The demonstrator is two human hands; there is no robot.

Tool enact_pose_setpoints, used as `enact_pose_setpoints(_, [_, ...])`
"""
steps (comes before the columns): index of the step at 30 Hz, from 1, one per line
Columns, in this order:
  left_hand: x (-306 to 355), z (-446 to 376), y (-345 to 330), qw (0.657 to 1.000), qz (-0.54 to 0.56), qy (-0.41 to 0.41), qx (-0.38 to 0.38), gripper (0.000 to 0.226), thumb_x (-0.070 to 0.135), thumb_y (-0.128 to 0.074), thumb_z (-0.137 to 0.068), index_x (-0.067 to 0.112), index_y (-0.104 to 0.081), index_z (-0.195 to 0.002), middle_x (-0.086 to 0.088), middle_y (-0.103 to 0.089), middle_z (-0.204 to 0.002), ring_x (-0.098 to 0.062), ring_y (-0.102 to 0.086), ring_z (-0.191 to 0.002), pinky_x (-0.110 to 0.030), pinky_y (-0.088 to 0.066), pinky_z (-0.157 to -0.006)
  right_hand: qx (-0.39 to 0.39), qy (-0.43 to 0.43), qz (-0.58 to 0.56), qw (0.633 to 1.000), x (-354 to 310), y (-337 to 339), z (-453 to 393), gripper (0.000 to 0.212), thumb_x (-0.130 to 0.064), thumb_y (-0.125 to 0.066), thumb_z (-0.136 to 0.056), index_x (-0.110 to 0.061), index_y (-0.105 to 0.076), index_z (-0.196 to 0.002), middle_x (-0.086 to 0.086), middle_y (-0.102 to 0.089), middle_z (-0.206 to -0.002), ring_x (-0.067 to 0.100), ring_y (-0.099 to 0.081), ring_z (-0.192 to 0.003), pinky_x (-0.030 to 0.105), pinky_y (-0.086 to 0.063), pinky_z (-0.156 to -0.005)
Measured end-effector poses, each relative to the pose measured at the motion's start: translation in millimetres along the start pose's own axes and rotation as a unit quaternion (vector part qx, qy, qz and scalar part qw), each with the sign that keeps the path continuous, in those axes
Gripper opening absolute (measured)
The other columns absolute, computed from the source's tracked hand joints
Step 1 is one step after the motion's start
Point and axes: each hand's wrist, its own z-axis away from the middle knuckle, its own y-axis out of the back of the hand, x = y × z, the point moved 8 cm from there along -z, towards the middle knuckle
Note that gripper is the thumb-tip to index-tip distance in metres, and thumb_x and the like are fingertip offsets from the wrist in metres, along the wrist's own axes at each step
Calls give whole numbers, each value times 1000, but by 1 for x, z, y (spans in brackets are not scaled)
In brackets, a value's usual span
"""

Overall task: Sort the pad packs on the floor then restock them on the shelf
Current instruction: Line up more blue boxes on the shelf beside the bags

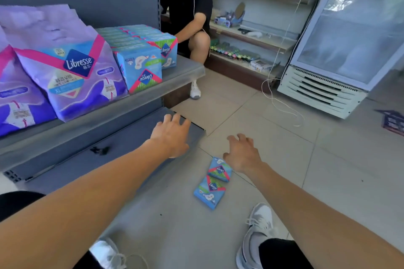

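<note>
Two small blue pad packs lie end to end on the floor tiles, one [219, 169] farther and one [209, 192] nearer me. My right hand [241, 153] hovers open just beyond the farther pack, fingers spread, holding nothing. Over the edge of the bottom shelf [122, 137] my left hand [172, 135] is open and empty too. On the grey shelf [175, 76] above stand rows of blue pad packs [140, 67] and large purple pad bags [70, 67].
Another person crouches behind the shelf end [192, 28]. A glass-door fridge [341, 50] stands at the right with a white cable [282, 105] trailing on the floor. My shoes [258, 233] are near the packs. A dark box [393, 122] lies at far right.
</note>
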Motion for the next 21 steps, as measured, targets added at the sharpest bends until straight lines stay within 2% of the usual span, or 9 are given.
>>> enact_pose_setpoints(7, [29,-56,-94,996,31,-11,-80,73,37,-57,-88,19,-21,-148,-13,-19,-154,-35,-20,-139,-45,-35,-105,-59,-34,-20,997,42,-72,-49,56,-30,-54,-92,-16,-35,-143,12,-33,-145,33,-30,-134,44,-38,-102])
enact_pose_setpoints(11, [55,-90,-161,991,48,-28,-121,74,36,-57,-87,18,-21,-149,-12,-23,-153,-33,-24,-137,-43,-37,-103,-75,-66,-44,994,73,-127,-81,55,-33,-55,-91,-13,-39,-140,11,-39,-138,34,-35,-130,44,-40,-99])
enact_pose_setpoints(15, [76,-122,-243,985,67,-35,-156,80,38,-61,-85,18,-18,-150,-13,-23,-154,-34,-23,-140,-45,-35,-109,-113,-132,-93,980,105,-204,-108,51,-33,-54,-91,-12,-39,-136,13,-43,-132,35,-40,-126,42,-41,-98])
enact_pose_setpoints(18, [86,-138,-290,981,70,-30,-177,80,39,-60,-87,19,-17,-151,-10,-23,-153,-33,-25,-138,-43,-38,-106,-157,-166,-125,966,118,-262,-118,49,-38,-56,-90,-11,-41,-128,13,-45,-126,35,-45,-121,42,-44,-95])
enact_pose_setpoints(21, [94,-151,-328,979,59,-44,-193,82,41,-60,-88,18,-14,-151,-10,-21,-154,-32,-23,-139,-43,-38,-104,-194,-179,-138,955,123,-308,-127,59,-44,-63,-85,-12,-39,-129,12,-45,-125,34,-46,-121,41,-45,-94])
